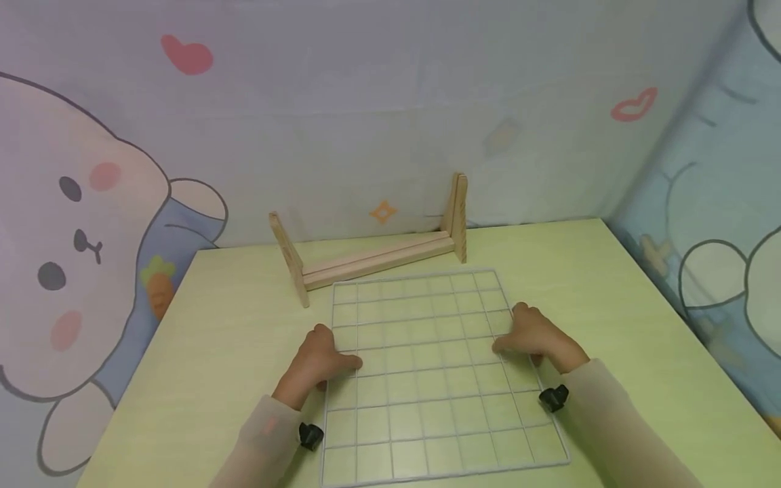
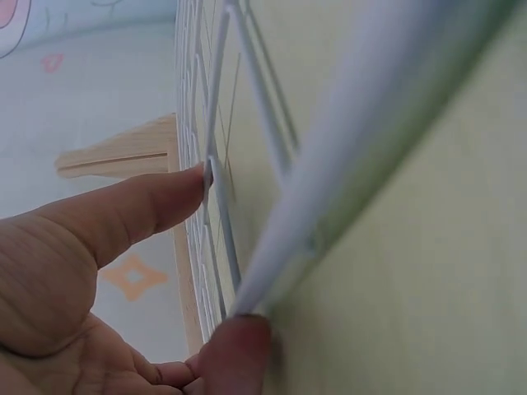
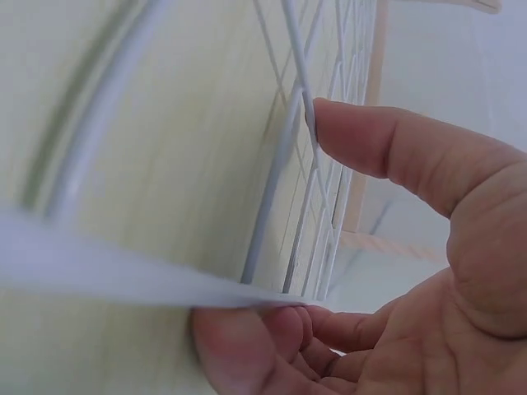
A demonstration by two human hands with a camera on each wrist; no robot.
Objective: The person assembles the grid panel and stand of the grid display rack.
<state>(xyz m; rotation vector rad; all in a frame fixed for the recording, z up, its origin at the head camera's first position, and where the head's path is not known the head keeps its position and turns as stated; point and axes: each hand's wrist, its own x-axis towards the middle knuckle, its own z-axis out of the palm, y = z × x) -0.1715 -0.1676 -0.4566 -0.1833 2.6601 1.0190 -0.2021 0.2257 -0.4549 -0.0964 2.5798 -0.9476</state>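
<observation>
A white wire grid panel (image 1: 387, 373) lies low over the table in the head view, its near edge towards me. My left hand (image 1: 318, 359) grips its left side, with the thumb on an inner wire and the other fingers at the outer wire. On the opposite side my right hand (image 1: 538, 335) holds the panel in the same way. In the left wrist view a fingertip (image 2: 237, 354) is right at the thick edge wire. The right wrist view shows the thumb (image 3: 354, 132) against a wire crossing and fingers under the rim.
Behind the panel stands a wooden stand (image 1: 378, 261) with two uprights joined by a crossbar, close to its far edge. The pale yellow-green table (image 1: 201, 352) ends at a printed cloth backdrop (image 1: 342, 149). A second printed cloth (image 1: 726, 203) hangs along the right.
</observation>
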